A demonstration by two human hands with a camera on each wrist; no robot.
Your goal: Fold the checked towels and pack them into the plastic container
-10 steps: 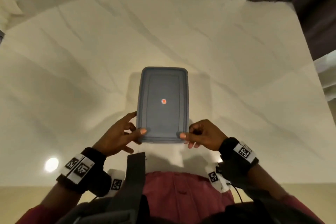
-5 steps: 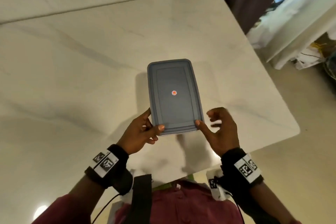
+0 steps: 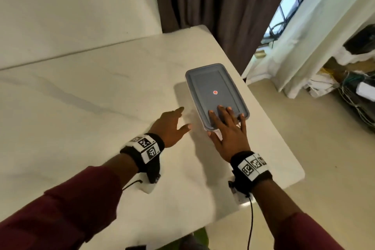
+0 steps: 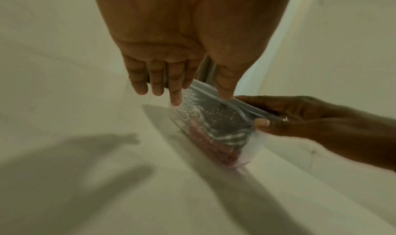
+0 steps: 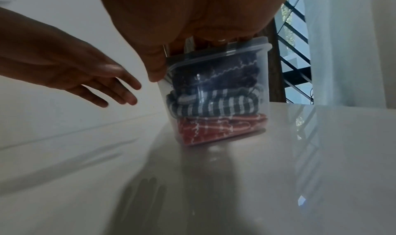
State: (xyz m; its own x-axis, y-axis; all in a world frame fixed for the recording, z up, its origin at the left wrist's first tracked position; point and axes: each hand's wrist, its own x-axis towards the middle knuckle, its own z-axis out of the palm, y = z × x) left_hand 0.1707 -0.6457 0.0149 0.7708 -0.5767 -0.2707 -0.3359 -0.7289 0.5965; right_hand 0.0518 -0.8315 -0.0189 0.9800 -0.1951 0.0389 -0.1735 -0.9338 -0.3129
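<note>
Both hands splay straight fingers: right hand (image 3: 228, 130) presses lid (image 3: 215, 89), left hand (image 3: 171, 126) hovers.

Setting: domestic room, likely a living or dining area of a home. Evidence: white marble-look table (image 3: 101, 97) set against a plain pale wall (image 3: 71, 2); dark brown floor-length curtain (image 3: 213, 6) beside a sheer white curtain (image 3: 316, 32); window with dark metal grille (image 5: 293, 65), daylight coming through it. Pale tiled floor (image 3: 314, 148). Far right: cluttered pile of cables and household items (image 3: 353, 91) on the floor, details too blurred to identify.
</note>
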